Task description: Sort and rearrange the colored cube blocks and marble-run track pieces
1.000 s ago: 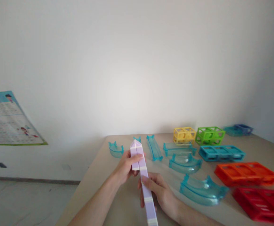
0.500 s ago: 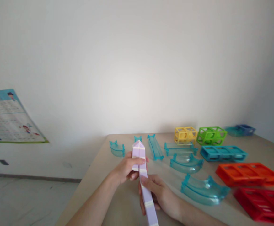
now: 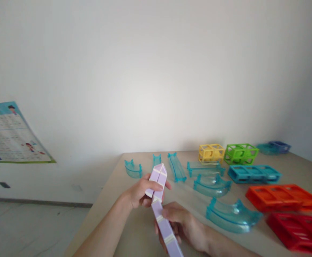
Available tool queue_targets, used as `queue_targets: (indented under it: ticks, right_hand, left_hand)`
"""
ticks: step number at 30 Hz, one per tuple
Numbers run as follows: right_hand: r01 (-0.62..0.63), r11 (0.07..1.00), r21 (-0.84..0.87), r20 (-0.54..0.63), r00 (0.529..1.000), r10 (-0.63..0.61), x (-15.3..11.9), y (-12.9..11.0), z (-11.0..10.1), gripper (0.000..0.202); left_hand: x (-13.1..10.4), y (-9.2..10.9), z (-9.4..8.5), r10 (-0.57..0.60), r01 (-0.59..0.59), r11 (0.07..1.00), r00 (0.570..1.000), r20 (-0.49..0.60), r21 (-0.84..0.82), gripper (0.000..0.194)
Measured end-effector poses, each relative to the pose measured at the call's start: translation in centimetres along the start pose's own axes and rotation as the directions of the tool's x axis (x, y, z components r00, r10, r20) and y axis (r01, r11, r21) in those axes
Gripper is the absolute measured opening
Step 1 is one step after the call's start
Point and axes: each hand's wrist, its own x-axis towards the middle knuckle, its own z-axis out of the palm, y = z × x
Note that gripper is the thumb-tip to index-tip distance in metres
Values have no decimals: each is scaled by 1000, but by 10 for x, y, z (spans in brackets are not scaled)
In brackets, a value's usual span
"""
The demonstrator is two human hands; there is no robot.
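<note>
A jointed strip of lilac segments with pale seams [image 3: 164, 228] is held above the table, its far end doubled back beside itself with a pointed tip. My left hand [image 3: 142, 191] grips the folded far part, thumb on top. Lower down, my right hand [image 3: 181, 221] pinches the strip, thumb on top and fingers beneath. The near end runs out at the bottom of the picture. Just beyond the tip lies a short clear-blue track piece [image 3: 156, 160], partly hidden by the strip.
On the table [image 3: 113, 185] lie curved blue tracks [image 3: 232, 216] and straight ones [image 3: 176, 167]. Yellow [image 3: 211, 154], green [image 3: 241, 154], teal [image 3: 254, 174], orange [image 3: 283, 198] and red [image 3: 299, 232] frames stand right. A poster [image 3: 16, 134] hangs left.
The folded end has tilted and dropped slightly towards me, and the strip now bends near its middle. Both hands still hold it, and my right hand sits slightly lower. More of the short track shows.
</note>
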Motion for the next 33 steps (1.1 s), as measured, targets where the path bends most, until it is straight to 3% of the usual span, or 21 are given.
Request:
queue_targets:
  ticks: [6,11,16,23,29,33]
  right_hand:
    - [-14,999,51,-44,999,16,-2,-8,4,35]
    - [-3,998,60,-53,999,6,-2,-10,4,33]
    - [65,995,78,-129,990,-55,5,-1,-3,45]
    - [193,976,98,-76,980,-186,6,-3,-5,47]
    - [225,974,6,-375,904,-206,9,-3,-1,44]
    - [231,973,30,-370,906,-204,8,-5,0,45]
  left_hand:
    - [-3,2,-1,-92,92,996,996,12,15,42]
    - [-3,1,-5,-108,108,994,993,36,4,44]
    - [-2,-1,-5,-15,25,998,989,150,-64,47]
    - [1,0,0,143,-145,989,988,60,37,45]
    - [8,-5,3,266,-261,951,964,-10,163,26]
    - [7,-5,4,336,-319,919,941,-36,232,32]
